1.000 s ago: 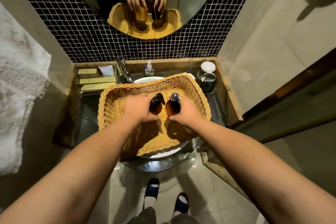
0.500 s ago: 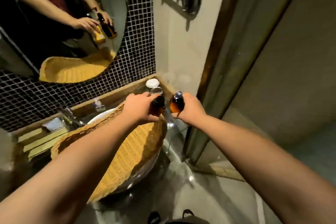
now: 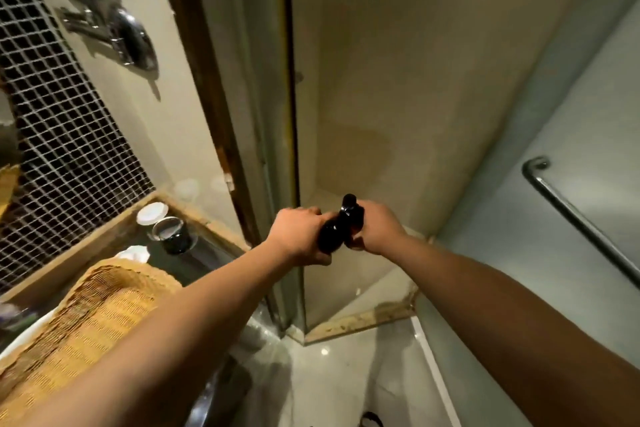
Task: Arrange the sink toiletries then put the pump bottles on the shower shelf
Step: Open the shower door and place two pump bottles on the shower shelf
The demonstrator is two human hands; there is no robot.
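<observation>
Each of my hands holds a dark pump bottle out in front of me, at the open entrance of the shower stall. My left hand [image 3: 298,236] is closed around one pump bottle [image 3: 329,236], whose rounded dark body shows. My right hand [image 3: 379,227] grips the other pump bottle [image 3: 351,211], its black pump head sticking up above my fingers. The two bottles touch side by side. No shower shelf is in view.
The wicker basket [image 3: 86,315] lies over the sink at the lower left, with a glass tumbler [image 3: 171,236] and a white lid [image 3: 150,213] on the counter behind it. A shower door frame [image 3: 291,135] stands just left of my hands. A metal grab bar [image 3: 581,222] runs along the right wall.
I have turned right, away from the sink and mirror, and carried both bottles out of the basket to the shower opening. The basket is now at the lower left.
</observation>
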